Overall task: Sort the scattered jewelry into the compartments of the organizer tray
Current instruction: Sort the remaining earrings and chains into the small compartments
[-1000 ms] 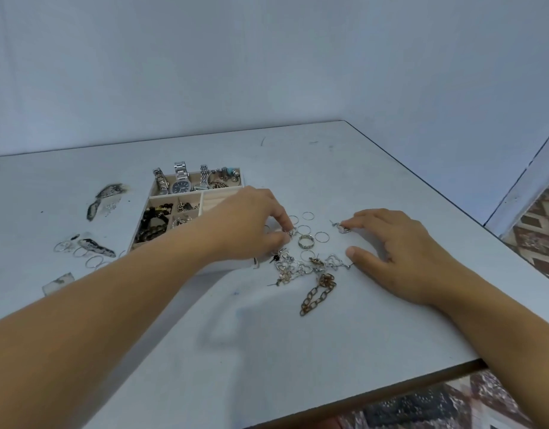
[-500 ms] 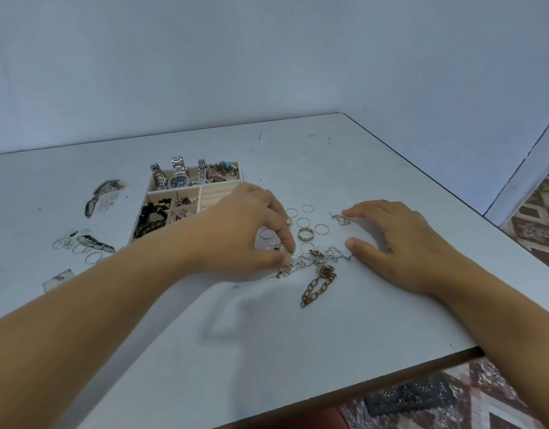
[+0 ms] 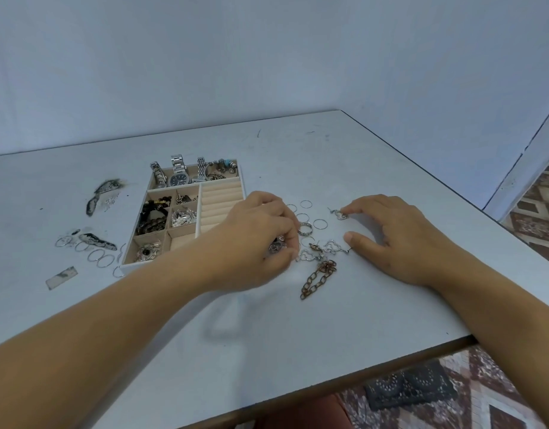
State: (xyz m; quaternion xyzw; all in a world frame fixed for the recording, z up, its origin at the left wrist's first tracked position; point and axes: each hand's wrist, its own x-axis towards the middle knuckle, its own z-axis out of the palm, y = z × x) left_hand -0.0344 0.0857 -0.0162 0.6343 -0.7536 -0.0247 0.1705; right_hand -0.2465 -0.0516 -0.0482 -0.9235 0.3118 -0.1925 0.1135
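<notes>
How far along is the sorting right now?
Partly done: watches and dark bracelets sit in the organizer tray. In hand: the left hand pinches a small silver piece; the right hand touches an earring. Left: thin rings, a brown chain, more rings left of the tray; the ring slots look bare.

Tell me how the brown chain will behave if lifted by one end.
The brown chain is separate links lying curved, so probably floppy and dangling. Its far end meets the silver tangle, so it may snag and drag pieces.
</notes>
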